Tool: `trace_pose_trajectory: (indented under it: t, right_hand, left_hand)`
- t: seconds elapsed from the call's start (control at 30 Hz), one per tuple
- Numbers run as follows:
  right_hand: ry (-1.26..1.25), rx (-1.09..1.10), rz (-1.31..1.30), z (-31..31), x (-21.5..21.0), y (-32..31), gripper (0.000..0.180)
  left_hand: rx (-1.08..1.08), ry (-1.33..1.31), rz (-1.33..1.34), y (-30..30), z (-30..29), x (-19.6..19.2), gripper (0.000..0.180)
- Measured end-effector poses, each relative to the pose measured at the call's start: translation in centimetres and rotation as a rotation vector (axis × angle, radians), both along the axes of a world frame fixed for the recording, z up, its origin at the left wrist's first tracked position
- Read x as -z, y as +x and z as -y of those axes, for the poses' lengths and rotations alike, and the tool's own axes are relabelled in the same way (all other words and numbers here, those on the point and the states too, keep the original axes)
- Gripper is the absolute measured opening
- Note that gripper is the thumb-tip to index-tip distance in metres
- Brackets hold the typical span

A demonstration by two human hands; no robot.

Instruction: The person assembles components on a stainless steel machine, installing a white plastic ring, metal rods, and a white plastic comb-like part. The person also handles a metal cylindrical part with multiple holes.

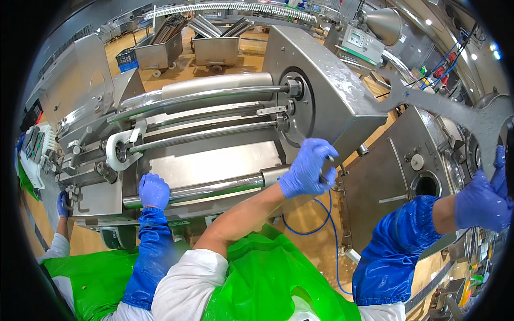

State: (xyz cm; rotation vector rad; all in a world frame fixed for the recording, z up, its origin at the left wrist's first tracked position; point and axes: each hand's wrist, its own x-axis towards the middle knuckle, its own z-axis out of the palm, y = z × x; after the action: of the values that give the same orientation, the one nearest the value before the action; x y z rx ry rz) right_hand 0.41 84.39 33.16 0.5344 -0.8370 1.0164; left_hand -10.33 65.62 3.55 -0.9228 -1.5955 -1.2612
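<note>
My left hand [307, 168], in a purple-blue glove, is raised in front of the machine's steel housing [326, 80]. Its fingers are closed around a small dark metal piece, mostly hidden, whose kind I cannot make out. At the right edge my right hand [482, 206], same glove with a blue sleeve, grips a large flat steel wrench [455, 108], which extends up and leftward. Below my left hand's wrist lies a shiny steel roller [214, 188]. Further back, long steel rods [203, 136] run from a round plate on the housing to a white ring-shaped bracket [113, 152].
On the left, a co-worker in a green apron [96, 281] has one gloved hand [153, 191] on the roller and another [63, 204] at the machine's end. A steel cabinet [385, 171] stands right. A blue hose [333, 235] lies on the floor. Carts [217, 51] hold metal parts behind.
</note>
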Motion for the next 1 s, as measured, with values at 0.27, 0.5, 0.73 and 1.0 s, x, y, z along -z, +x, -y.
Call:
trace_pose_trajectory:
  t: [0.27,0.5,0.73,1.0]
  right_hand:
    - [0.036,-0.191,-0.042,-0.3,3.5,0.4,0.053]
    - [0.403,-0.247,0.030,-5.1,5.5,4.1,0.051]
    - [0.295,-0.612,0.016,-6.0,6.5,4.8,0.049]
    - [0.349,-0.855,-0.047,-4.2,6.9,5.2,0.054]
  left_hand:
    - [-0.120,0.050,0.024,-5.0,-2.4,0.6,0.051]
    - [-0.291,-0.142,-0.063,-2.8,-0.9,5.2,0.049]
    - [-0.297,0.226,0.065,-7.5,-2.2,2.0,0.050]
    - [-0.292,-0.062,0.074,-4.1,-3.0,9.9,0.077]
